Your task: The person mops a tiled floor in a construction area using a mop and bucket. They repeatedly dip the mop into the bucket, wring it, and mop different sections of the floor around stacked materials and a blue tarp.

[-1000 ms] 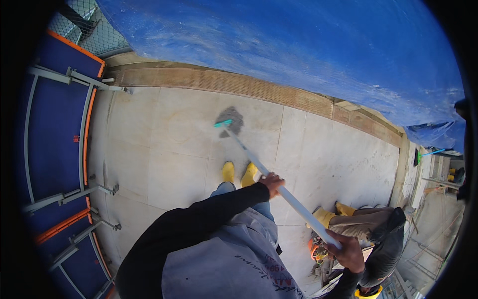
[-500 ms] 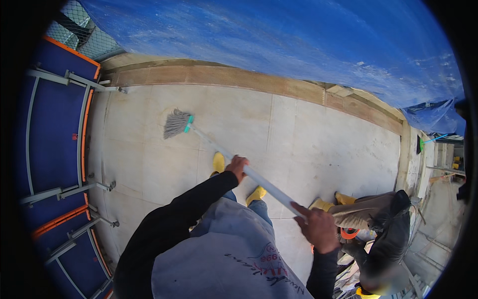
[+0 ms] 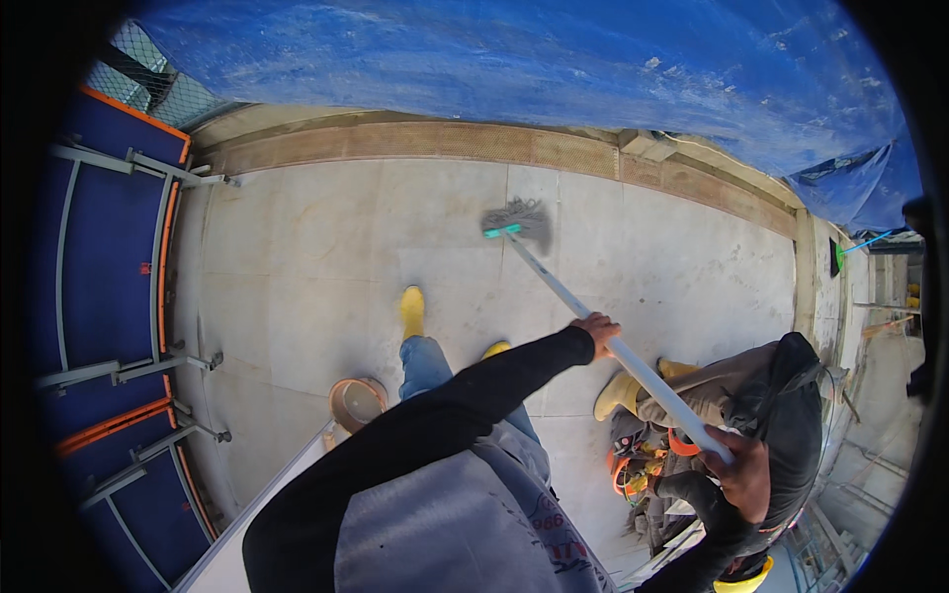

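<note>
A string mop (image 3: 641, 371) with a long pale handle slants across the view. Its grey strands and teal clamp rest on the floor ahead, a little right of the middle. Partway down the handle my left hand (image 3: 597, 334) is wrapped round it, the arm stretched across my body. Near the handle's top end my right hand (image 3: 739, 476) grips it, close to a co-worker (image 3: 781, 425) bent low at my right. My yellow boots (image 3: 412, 311) stand on the floor, the other one partly hidden by my arm.
Pale floor slabs (image 3: 297, 237) run to a wooden edge board (image 3: 465, 143) below a blue tarp (image 3: 474, 59). Dark blue panels on metal frames (image 3: 109, 267) line the left. A bucket (image 3: 358, 400) stands near my left leg. Tools and an orange item lie by the co-worker.
The mop head has swept to the right and slightly farther off. Both hands have moved right with the handle. A bucket has come into view at my left.
</note>
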`<state>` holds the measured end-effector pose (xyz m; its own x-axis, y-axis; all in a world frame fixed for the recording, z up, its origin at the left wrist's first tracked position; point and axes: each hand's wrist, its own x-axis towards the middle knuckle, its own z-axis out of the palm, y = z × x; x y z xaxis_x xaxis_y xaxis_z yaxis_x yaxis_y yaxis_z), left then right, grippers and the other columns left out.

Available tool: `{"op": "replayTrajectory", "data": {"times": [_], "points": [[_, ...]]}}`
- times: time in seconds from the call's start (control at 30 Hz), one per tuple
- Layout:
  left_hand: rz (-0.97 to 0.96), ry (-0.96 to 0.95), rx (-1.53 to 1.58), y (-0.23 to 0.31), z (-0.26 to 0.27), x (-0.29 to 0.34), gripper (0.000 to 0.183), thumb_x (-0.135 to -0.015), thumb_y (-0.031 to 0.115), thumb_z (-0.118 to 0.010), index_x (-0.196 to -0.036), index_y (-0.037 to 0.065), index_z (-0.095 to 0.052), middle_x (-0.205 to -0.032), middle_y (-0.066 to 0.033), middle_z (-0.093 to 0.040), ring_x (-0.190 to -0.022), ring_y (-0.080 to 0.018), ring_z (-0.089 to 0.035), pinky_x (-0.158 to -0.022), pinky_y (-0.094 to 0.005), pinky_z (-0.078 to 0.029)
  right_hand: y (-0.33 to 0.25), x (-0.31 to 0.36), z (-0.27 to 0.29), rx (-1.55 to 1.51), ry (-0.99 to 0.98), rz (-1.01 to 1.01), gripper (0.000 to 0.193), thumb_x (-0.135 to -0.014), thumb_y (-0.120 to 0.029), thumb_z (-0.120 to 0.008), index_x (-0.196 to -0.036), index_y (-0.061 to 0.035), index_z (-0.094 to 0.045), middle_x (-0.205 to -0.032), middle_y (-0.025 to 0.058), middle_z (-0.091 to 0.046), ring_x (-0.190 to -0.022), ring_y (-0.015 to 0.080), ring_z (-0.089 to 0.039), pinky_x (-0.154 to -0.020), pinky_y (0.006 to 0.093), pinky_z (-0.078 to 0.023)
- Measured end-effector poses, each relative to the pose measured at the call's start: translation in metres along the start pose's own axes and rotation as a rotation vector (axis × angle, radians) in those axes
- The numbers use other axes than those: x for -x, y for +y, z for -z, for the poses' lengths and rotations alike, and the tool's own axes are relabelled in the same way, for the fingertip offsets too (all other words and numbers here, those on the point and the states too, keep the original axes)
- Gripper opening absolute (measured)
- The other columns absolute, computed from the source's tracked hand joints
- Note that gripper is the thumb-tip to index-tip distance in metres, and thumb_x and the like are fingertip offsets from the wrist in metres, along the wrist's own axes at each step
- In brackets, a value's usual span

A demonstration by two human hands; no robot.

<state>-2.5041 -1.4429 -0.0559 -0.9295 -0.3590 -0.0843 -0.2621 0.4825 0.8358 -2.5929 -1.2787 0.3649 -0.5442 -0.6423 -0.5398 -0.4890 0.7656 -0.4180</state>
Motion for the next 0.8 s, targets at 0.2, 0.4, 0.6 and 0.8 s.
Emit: {"op": "replayTrajectory", "data": {"times": [0.2, 0.4, 0.6, 0.8], "points": [[0.185, 0.131, -0.184, -0.170, 0.067, 0.149, 0.029, -0.075, 0.015, -0.077, -0.098, 0.013, -0.060, -0.108, -0.0146, -0.060, -0.107, -0.0365, -0.056, -0.088, -0.0475, -0.049, -0.006, -0.073, -0.128, 0.004, -0.096, 0.471, 0.034, -0.083, -0.021, -0.078, -0.116, -0.0147, -0.075, -0.086, 0.0222, -0.072, -0.071, 0.0357, -0.071, -0.067, 0.0408, -0.057], [0.697, -0.171, -0.407, -0.226, 0.102, 0.242, 0.020, -0.077, 0.027, -0.073, -0.095, 0.021, -0.069, -0.102, -0.0110, -0.067, -0.111, -0.0348, -0.059, -0.096, -0.0546, -0.049, -0.046, -0.065, -0.231, 0.274, -0.214, 0.453, 0.041, -0.085, -0.030, -0.073, -0.126, -0.0284, -0.070, -0.081, 0.0156, -0.071, -0.079, 0.0331, -0.071, -0.071, 0.0456, -0.057], [0.124, -0.364, -0.173, -0.069, 0.008, 0.112, 0.022, -0.075, 0.032, -0.076, -0.090, 0.020, -0.066, -0.088, -0.0117, -0.068, -0.096, -0.0361, -0.065, -0.081, -0.0502, -0.052, -0.032, 0.010, -0.063, 0.417, 0.024, 0.243, 0.039, -0.076, -0.023, -0.081, -0.115, -0.0224, -0.076, -0.075, 0.0136, -0.068, -0.065, 0.0328, -0.066, -0.061, 0.0414, -0.052], [-0.016, -0.459, 0.183, 0.101, -0.048, 0.022, 0.044, -0.077, 0.046, -0.081, -0.111, 0.022, -0.065, -0.111, -0.0095, -0.066, -0.112, -0.0350, -0.061, -0.090, -0.0733, -0.043, -0.048, 0.089, 0.020, 0.417, 0.293, -0.161, 0.036, -0.064, -0.006, -0.082, -0.099, -0.0047, -0.079, -0.088, 0.0208, -0.075, -0.075, 0.0313, -0.073, -0.072, 0.0357, -0.056]]}}
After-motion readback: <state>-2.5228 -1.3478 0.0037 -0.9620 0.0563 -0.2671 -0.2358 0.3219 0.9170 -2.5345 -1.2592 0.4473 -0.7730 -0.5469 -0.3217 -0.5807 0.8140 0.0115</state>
